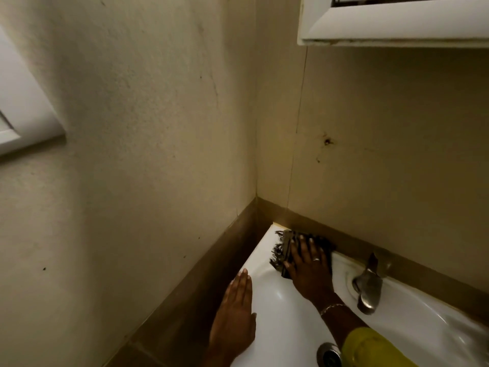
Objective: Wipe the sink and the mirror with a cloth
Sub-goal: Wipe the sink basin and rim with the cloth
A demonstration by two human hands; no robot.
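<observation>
1. At far left: white frame (23,123) on the beige wall (132,128), cut off by the edge of view.
2. Below, along the wall's foot: brown tiled band (201,282) running into the corner.
3. Left hand (235,313) flat, fingers straight and together, palm down on the left rim of the white sink (285,313); grip open, nothing held.
4. Just right of it, at the sink's back left corner: dark frayed cloth (285,247), lying on the rim and touching the brown band behind.
5. Right hand (308,266) spread flat on top of the cloth, fingers splayed, pressing rather than closing; grip open. Ring on one finger, thin bracelet (332,308) at the wrist, yellow sleeve (370,348) further down the arm.
6. Metal drain (329,354) in the basin, partly hidden by the sleeve.
7. Right of the hand: metal tap (369,284) on the back rim, spout over the basin.
8. Top right: white cabinet (391,25), only its underside and lower edge visible; mirror surface not discernible.
</observation>
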